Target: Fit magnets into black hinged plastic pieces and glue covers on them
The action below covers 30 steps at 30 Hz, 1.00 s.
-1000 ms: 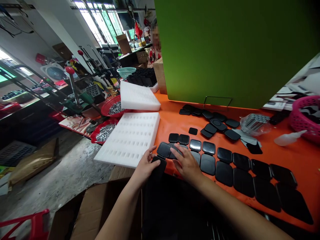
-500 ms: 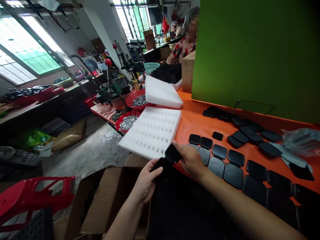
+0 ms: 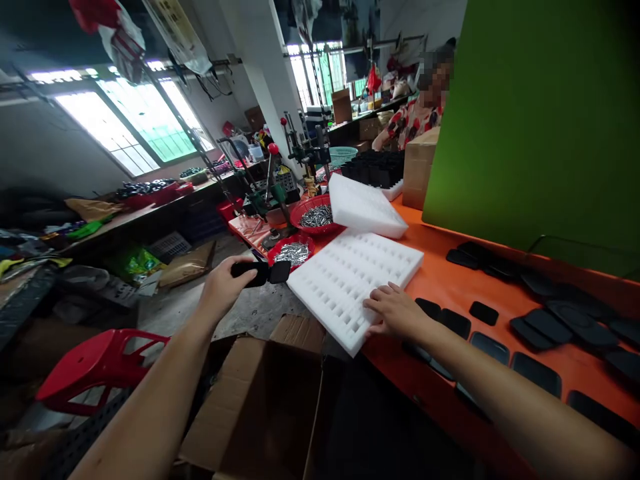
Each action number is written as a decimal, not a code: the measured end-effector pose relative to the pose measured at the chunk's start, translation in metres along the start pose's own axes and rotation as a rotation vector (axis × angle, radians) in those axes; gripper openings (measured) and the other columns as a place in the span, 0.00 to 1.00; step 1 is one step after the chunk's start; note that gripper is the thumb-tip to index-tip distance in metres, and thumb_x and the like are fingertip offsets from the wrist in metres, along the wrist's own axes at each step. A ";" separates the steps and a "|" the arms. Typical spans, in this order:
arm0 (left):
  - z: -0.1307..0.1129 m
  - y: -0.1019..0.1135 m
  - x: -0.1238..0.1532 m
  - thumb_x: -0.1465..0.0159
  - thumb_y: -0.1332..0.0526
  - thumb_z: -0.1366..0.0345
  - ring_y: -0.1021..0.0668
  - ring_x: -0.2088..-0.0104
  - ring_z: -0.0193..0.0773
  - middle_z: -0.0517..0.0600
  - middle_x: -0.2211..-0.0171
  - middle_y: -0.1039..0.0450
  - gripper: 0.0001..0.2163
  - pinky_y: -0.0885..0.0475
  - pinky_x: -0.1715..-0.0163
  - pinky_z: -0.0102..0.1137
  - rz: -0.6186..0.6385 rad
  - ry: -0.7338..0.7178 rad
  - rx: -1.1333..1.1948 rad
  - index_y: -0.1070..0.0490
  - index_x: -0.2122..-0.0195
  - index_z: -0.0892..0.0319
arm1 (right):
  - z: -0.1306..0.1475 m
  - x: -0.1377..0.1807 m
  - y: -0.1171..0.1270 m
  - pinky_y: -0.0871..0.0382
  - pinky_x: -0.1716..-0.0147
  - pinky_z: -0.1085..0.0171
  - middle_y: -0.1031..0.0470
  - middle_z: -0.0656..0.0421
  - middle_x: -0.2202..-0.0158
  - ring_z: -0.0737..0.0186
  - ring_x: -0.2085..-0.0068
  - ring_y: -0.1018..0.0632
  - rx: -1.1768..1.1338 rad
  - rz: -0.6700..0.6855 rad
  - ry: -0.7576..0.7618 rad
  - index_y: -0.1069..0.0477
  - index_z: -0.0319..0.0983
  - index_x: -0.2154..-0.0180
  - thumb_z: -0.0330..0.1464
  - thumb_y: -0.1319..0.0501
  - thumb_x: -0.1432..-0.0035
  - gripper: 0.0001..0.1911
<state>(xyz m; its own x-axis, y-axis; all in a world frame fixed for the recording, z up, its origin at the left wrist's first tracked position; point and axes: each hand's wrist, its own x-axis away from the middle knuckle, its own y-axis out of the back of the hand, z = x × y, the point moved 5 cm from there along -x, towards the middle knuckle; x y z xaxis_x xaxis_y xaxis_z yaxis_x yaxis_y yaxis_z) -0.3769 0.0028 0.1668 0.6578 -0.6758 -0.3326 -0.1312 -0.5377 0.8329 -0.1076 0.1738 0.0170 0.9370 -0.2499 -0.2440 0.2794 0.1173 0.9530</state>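
Observation:
In my left hand (image 3: pixel 225 287) is a black two-part piece (image 3: pixel 255 272), a longer flat section joined to a small square one. I hold it out to the left, over the floor just beside the red bowl of metal parts (image 3: pixel 294 253). My right hand (image 3: pixel 397 312) grips the near right edge of a white foam tray (image 3: pixel 350 280), fingers over the top and thumb low at the side. Rows of small square holes cover the tray. Black rounded-square plates (image 3: pixel 536 373) lie in rows on the orange table (image 3: pixel 430 280), partly hidden by my right forearm.
A second foam block (image 3: pixel 367 207) leans behind the tray. Hand presses with red knobs (image 3: pixel 273 149) stand beyond the bowls. An open cardboard box (image 3: pixel 225 400) sits below, with a red stool (image 3: pixel 100 367) to its left. A green board (image 3: pixel 530 127) rises at right. A person (image 3: pixel 417 123) sits behind.
My hands have parted. The left carries the black piece away to the left, while the right has let go of it and taken hold of the foam tray's edge. The view has swung left.

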 end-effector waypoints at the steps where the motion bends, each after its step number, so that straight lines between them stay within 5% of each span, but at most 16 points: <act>1: -0.009 -0.006 -0.012 0.46 0.43 0.58 0.27 0.65 0.38 0.47 0.63 0.28 0.15 0.34 0.64 0.30 0.041 -0.055 -0.042 0.31 0.59 0.55 | 0.001 0.002 0.000 0.47 0.51 0.53 0.31 0.53 0.61 0.51 0.56 0.33 -0.001 -0.011 -0.011 0.30 0.41 0.57 0.49 0.36 0.57 0.28; 5: -0.033 -0.041 -0.057 0.46 0.44 0.63 0.27 0.63 0.37 0.47 0.62 0.28 0.13 0.34 0.64 0.28 0.262 -0.207 -0.158 0.31 0.59 0.57 | 0.002 0.004 -0.004 0.43 0.54 0.55 0.32 0.53 0.61 0.52 0.57 0.34 -0.021 -0.033 -0.040 0.31 0.42 0.56 0.49 0.35 0.58 0.28; 12: -0.032 -0.086 -0.106 0.52 0.40 0.68 0.26 0.65 0.38 0.48 0.64 0.27 0.13 0.34 0.66 0.27 0.430 -0.214 -0.271 0.29 0.63 0.56 | 0.002 0.001 -0.011 0.46 0.51 0.52 0.32 0.54 0.61 0.51 0.56 0.34 -0.024 -0.072 -0.111 0.31 0.42 0.57 0.49 0.36 0.57 0.27; 30: -0.044 -0.120 -0.138 0.51 0.41 0.67 0.26 0.65 0.37 0.48 0.61 0.26 0.15 0.34 0.68 0.25 0.563 -0.240 -0.335 0.30 0.60 0.55 | 0.006 0.003 -0.015 0.51 0.47 0.48 0.33 0.55 0.60 0.51 0.54 0.35 -0.079 -0.134 -0.199 0.32 0.43 0.57 0.48 0.35 0.57 0.26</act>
<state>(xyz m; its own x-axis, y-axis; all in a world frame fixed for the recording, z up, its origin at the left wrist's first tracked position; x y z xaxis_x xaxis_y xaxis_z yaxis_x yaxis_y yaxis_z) -0.4197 0.1831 0.1320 0.3697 -0.9196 0.1332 -0.1424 0.0855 0.9861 -0.1107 0.1653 0.0036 0.8331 -0.4518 -0.3192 0.4209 0.1434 0.8957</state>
